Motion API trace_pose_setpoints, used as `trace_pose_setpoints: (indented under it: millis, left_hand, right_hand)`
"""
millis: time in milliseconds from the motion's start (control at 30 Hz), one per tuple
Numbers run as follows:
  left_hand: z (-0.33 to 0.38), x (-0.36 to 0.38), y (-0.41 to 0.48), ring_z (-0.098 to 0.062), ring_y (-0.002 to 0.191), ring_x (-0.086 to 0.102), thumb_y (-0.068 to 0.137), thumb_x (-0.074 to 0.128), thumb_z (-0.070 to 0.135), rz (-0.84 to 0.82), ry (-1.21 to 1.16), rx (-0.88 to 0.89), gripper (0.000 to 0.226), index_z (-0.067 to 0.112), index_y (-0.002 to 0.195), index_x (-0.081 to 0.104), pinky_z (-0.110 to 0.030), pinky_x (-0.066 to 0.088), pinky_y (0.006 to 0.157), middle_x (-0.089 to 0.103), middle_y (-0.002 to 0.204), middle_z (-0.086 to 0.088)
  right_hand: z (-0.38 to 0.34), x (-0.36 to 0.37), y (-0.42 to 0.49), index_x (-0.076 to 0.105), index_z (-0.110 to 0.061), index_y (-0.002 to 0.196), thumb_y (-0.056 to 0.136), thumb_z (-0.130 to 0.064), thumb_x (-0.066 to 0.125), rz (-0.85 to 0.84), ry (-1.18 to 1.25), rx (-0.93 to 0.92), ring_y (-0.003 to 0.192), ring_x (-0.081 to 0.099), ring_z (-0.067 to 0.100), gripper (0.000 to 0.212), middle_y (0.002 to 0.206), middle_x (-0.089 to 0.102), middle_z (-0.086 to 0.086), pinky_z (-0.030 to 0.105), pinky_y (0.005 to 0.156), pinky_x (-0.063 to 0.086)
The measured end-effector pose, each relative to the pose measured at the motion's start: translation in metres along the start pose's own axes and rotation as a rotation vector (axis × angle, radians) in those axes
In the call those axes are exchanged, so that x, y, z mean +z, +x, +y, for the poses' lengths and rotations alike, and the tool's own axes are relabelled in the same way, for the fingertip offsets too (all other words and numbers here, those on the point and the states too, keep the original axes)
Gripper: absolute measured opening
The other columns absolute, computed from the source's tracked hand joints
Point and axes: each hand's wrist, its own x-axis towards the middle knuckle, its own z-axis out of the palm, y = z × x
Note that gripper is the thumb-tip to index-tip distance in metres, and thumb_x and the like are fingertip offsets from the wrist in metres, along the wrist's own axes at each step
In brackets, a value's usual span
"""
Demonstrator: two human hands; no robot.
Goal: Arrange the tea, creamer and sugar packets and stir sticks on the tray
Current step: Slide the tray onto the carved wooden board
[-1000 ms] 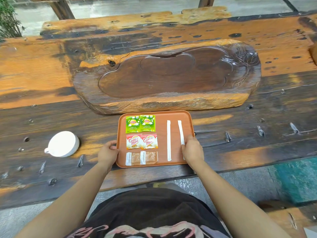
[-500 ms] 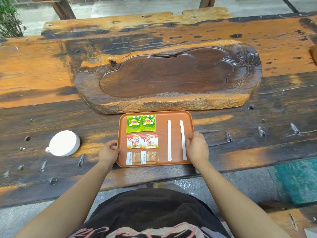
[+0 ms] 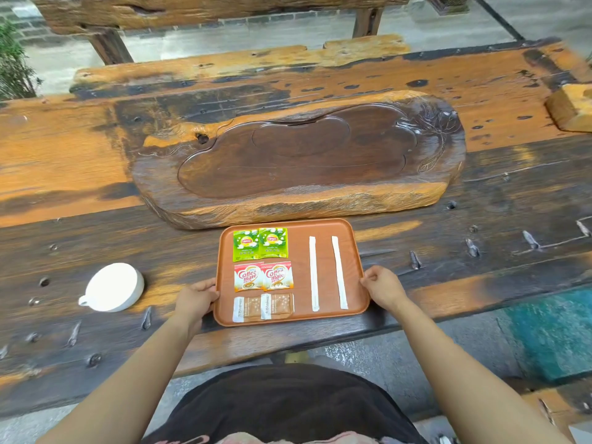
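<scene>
An orange-brown tray [image 3: 354, 251] lies near the table's front edge. On its left side sit two green tea packets [image 3: 260, 244], below them two red-and-white creamer packets [image 3: 263, 276], and nearest me two brown sugar packets [image 3: 263, 307]. Two white wrapped stir sticks [image 3: 314, 274] lie side by side lengthwise on the right half. My left hand [image 3: 195, 299] grips the tray's left rim. My right hand [image 3: 381, 286] grips its right rim.
A white cup [image 3: 113, 287] lies upside down on the table left of the tray. A large carved wooden tea board [image 3: 298, 158] sits just behind the tray. Metal staples stick out of the dark planks on both sides. The table edge runs close below the tray.
My right hand left the right stir stick and moved out to the tray's right rim. The stick now lies straighter. My left hand stays on the left rim.
</scene>
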Motion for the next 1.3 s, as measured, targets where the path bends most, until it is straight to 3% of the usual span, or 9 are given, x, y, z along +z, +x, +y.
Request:
trace_pose_setpoints:
  millis: [233,433,567,667,733,900,1100,1200,1300]
  left_hand:
    - [0.002,-0.001,-0.012,-0.019,0.083,0.064,0.088,0.047,-0.004,-0.074,-0.077,0.007,0.036,0.008,0.121,0.059,-0.014,0.055,0.05,0.068,0.107,-0.014]
    - [0.022,-0.002,-0.013,-0.007,0.051,0.064,0.089,0.047,-0.003,-0.138,-0.141,0.02,0.032,0.013,0.113,0.061,-0.019,0.051,0.045,0.075,0.067,0.004]
    - [0.042,-0.005,0.0,-0.003,0.058,0.069,0.088,0.045,-0.007,-0.177,-0.167,0.045,0.039,0.006,0.123,0.055,-0.014,0.056,0.054,0.066,0.112,-0.017]
    - [0.064,-0.006,0.009,-0.009,0.068,0.069,0.088,0.045,-0.009,-0.179,-0.178,0.079,0.041,0.002,0.127,0.052,-0.017,0.058,0.066,0.061,0.121,-0.021]
    - [0.082,-0.004,0.014,-0.012,0.071,0.066,0.088,0.044,-0.009,-0.159,-0.184,0.089,0.041,0.0,0.127,0.052,-0.016,0.057,0.062,0.063,0.115,-0.021]
    - [0.119,0.004,0.032,0.004,0.042,0.06,0.088,0.042,-0.011,-0.091,-0.103,0.156,0.038,-0.002,0.123,0.054,-0.007,0.047,0.043,0.07,0.066,0.002]
    - [0.16,0.02,0.065,-0.009,0.051,0.059,0.087,0.04,-0.012,0.002,-0.052,0.187,0.039,-0.002,0.12,0.056,-0.01,0.048,0.042,0.063,0.11,-0.021]
    - [0.175,0.027,0.084,-0.016,0.07,0.058,0.087,0.043,-0.009,0.049,-0.036,0.206,0.036,-0.002,0.12,0.057,-0.013,0.053,0.058,0.063,0.119,-0.022]
    - [0.184,0.035,0.103,-0.02,0.089,0.058,0.088,0.044,-0.007,0.037,-0.009,0.185,0.035,0.0,0.12,0.058,-0.028,0.048,0.083,0.064,0.119,-0.021]
  right_hand:
    - [0.008,-0.023,-0.007,0.053,-0.013,0.077,0.087,-0.01,0.059,0.002,0.139,-0.048,0.081,0.057,0.023,0.012,0.072,0.056,-0.001,0.046,0.087,0.05]
    - [-0.009,-0.046,-0.011,0.055,-0.009,0.084,0.089,-0.01,0.057,0.031,0.142,-0.134,0.078,0.058,0.02,0.005,0.08,0.06,0.005,0.04,0.08,0.05]
    - [-0.029,-0.059,0.001,0.054,-0.008,0.079,0.087,-0.005,0.059,0.056,0.172,-0.159,0.062,0.05,0.016,0.01,0.065,0.051,0.001,0.026,0.062,0.043]
    - [-0.05,-0.069,0.016,0.052,-0.012,0.071,0.086,-0.004,0.06,0.05,0.166,-0.181,0.063,0.049,0.017,0.018,0.062,0.05,0.001,0.026,0.062,0.041]
    - [-0.065,-0.073,0.028,0.053,-0.011,0.074,0.087,-0.004,0.059,0.036,0.164,-0.184,0.069,0.051,0.02,0.015,0.065,0.051,0.002,0.031,0.067,0.046]
    - [-0.098,-0.074,0.065,0.054,-0.014,0.072,0.088,-0.01,0.059,0.057,0.114,-0.163,0.074,0.057,0.023,0.017,0.072,0.057,0.005,0.039,0.081,0.052]
    - [-0.135,-0.071,0.105,0.051,-0.018,0.065,0.087,-0.012,0.058,0.118,0.033,-0.147,0.079,0.057,0.025,0.024,0.071,0.056,0.004,0.039,0.077,0.048]
    - [-0.153,-0.069,0.124,0.055,-0.011,0.077,0.088,-0.009,0.059,0.185,-0.014,-0.157,0.081,0.052,0.021,0.011,0.08,0.057,0.009,0.026,0.074,0.037]
    - [-0.165,-0.068,0.142,0.063,-0.006,0.089,0.089,-0.012,0.057,0.217,-0.055,-0.133,0.089,0.058,0.026,0.008,0.086,0.059,0.009,0.03,0.081,0.043]
